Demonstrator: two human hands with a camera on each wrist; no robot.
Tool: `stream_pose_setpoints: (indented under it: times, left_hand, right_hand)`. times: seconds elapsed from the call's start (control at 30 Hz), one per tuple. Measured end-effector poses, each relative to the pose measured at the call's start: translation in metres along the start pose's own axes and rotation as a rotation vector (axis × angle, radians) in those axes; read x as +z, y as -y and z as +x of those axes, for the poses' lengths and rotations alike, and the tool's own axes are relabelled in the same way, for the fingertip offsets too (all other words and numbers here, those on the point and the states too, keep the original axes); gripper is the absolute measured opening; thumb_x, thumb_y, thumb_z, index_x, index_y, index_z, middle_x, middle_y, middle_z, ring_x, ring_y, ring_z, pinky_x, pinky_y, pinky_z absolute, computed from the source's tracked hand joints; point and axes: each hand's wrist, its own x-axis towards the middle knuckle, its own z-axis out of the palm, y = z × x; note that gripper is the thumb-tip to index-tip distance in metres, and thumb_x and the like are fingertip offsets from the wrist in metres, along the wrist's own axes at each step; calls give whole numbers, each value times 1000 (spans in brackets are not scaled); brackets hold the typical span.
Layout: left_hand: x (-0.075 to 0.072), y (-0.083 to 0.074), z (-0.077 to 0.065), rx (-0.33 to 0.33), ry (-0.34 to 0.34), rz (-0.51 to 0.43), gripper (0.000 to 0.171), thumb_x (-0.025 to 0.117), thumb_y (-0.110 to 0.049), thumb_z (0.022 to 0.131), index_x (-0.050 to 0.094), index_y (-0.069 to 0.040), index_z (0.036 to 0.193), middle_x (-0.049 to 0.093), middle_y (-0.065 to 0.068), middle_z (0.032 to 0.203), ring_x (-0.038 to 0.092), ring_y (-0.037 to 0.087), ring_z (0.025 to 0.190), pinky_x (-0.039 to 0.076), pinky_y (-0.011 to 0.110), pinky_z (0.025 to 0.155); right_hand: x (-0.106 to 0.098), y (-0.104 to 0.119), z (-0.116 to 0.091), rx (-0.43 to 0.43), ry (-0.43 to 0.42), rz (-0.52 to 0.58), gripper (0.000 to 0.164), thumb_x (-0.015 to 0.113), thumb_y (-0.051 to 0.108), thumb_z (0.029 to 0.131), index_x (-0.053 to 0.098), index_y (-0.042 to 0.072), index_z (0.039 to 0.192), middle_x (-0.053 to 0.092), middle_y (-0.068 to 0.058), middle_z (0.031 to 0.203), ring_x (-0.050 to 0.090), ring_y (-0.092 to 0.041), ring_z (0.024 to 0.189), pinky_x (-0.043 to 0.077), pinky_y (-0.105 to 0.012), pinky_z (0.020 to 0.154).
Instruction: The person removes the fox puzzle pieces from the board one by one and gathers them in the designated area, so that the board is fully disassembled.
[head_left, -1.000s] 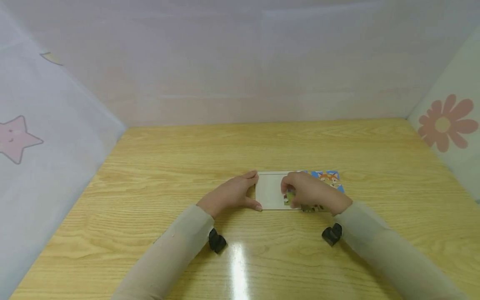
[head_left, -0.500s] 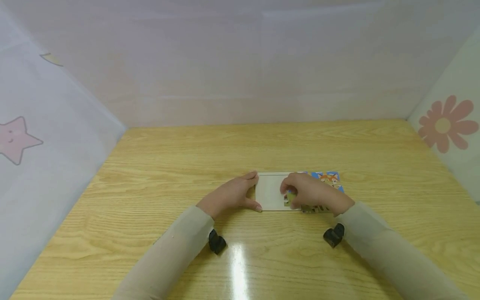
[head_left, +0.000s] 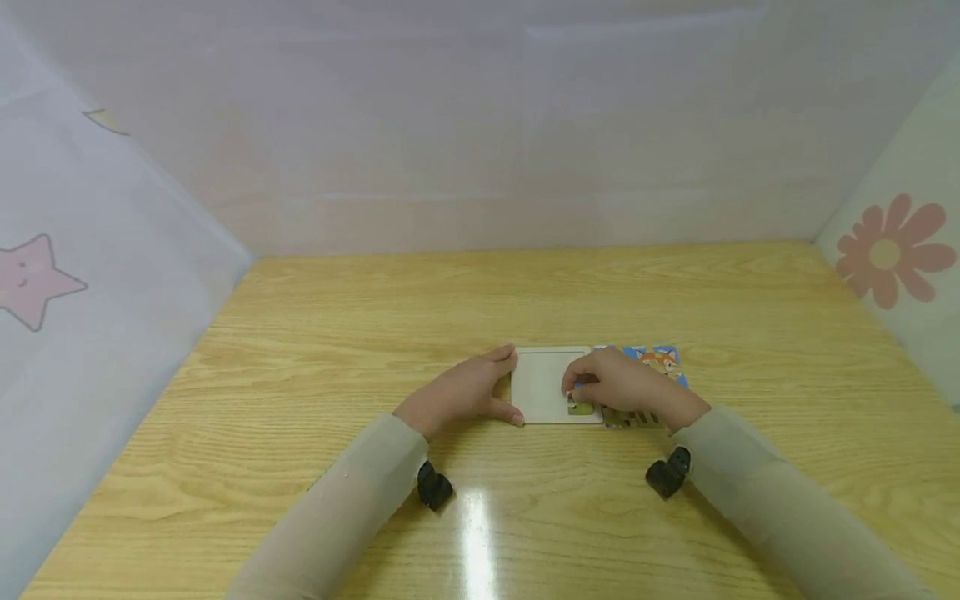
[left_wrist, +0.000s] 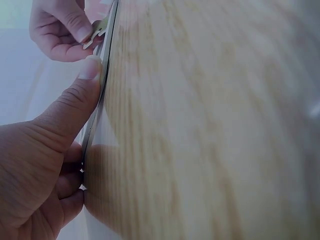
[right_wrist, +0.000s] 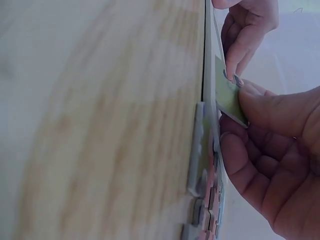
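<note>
In the head view, a pale puzzle tray (head_left: 540, 383) with a thin raised rim lies flat on the table. My left hand (head_left: 468, 387) grips its left side, thumb at the front corner and fingers at the far one. Over the tray's front right corner, my right hand (head_left: 622, 382) pinches a green jigsaw piece (head_left: 580, 408). From the right wrist, that jigsaw piece (right_wrist: 227, 92) stands tilted, its lower edge close against the tray, with the thumb on its face. The right hand partly covers the tray's right edge.
Several loose jigsaw pieces (head_left: 660, 360) with blue, orange and green print lie right of the tray, partly under my right hand and wrist. The wooden table (head_left: 375, 317) meets pale cloth walls (head_left: 480, 167) at the back and sides.
My right thumb has shifted up and away from the front edge of the jigsaw piece, so more of its green face shows. My left hand stays put on the tray.
</note>
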Motion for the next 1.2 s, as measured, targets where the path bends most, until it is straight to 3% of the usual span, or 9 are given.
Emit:
stream_pose_setpoints:
  times: [0.13,0.3,0.67,0.9,1.2]
  left_hand:
    - [0,0,0,3,-3,13,101,70,-55,72,22,-4,146,12,6,155,20,22,140,25,33,112]
    - [0,0,1,3,-8,18,101,69,-55,72,23,-5,146,13,6,155,20,22,140,25,34,112]
    - [-1,-2,0,0,-1,13,101,69,-54,72,22,-4,146,13,6,155,19,22,140,24,34,112]
    - [-1,-2,0,1,-1,14,101,69,-54,72,22,-4,146,13,6,155,19,22,140,24,34,112]
    - [0,-2,0,-18,15,4,101,69,-54,73,20,-6,147,10,4,156,18,21,140,24,34,112]
  right_hand:
    - [0,0,-1,22,-8,20,16,53,6,94,68,11,93,65,1,86,45,-9,52,42,-26,51]
    - [1,1,-1,53,-19,62,18,49,4,95,67,10,93,62,-1,76,39,-9,43,39,-26,44]
    - [2,4,-4,40,-88,49,20,47,2,95,67,9,94,64,-3,87,40,-10,47,40,-27,50]
    - [4,7,-9,-15,-146,24,18,49,2,94,67,7,94,66,-4,89,45,-9,53,44,-25,56]
    - [4,12,-20,-10,-219,45,17,50,0,94,66,5,95,65,-8,88,48,-8,48,45,-25,55]
